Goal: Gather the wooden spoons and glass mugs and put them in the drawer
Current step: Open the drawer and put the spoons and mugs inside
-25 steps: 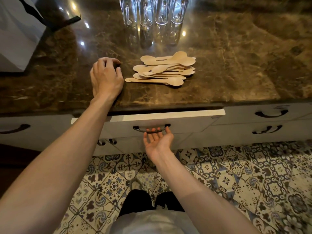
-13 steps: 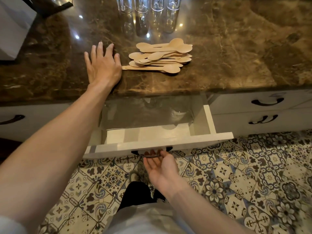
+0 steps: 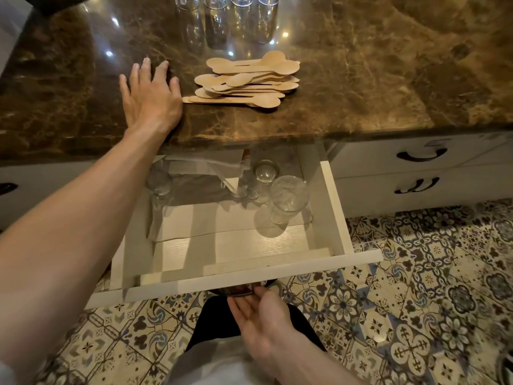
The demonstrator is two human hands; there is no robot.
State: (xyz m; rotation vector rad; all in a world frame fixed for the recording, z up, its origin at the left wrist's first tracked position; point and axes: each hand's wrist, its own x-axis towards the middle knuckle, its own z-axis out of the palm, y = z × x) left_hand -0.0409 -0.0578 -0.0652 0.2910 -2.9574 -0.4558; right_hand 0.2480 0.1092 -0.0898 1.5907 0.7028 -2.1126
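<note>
While the drawer point(image 3: 337, 215) stands pulled well out, its handle is hooked from beneath by the curled fingers of the right hand point(image 3: 263, 318), evidently to draw it. The left hand point(image 3: 151, 100) lies flat and spread on the desk point(image 3: 361, 79), holding nothing, judged a brace. Spoons point(image 3: 247, 83) lie stacked just beside it; mugs point(image 3: 224, 4) stand behind, none yet stowed.

You see a brown veined marble counter point(image 3: 361, 87) with pale tan spoons point(image 3: 247, 81). The drawer point(image 3: 337, 207) is white, and the floor tiles point(image 3: 416, 287) carry blue-and-cream floral patterns.
</note>
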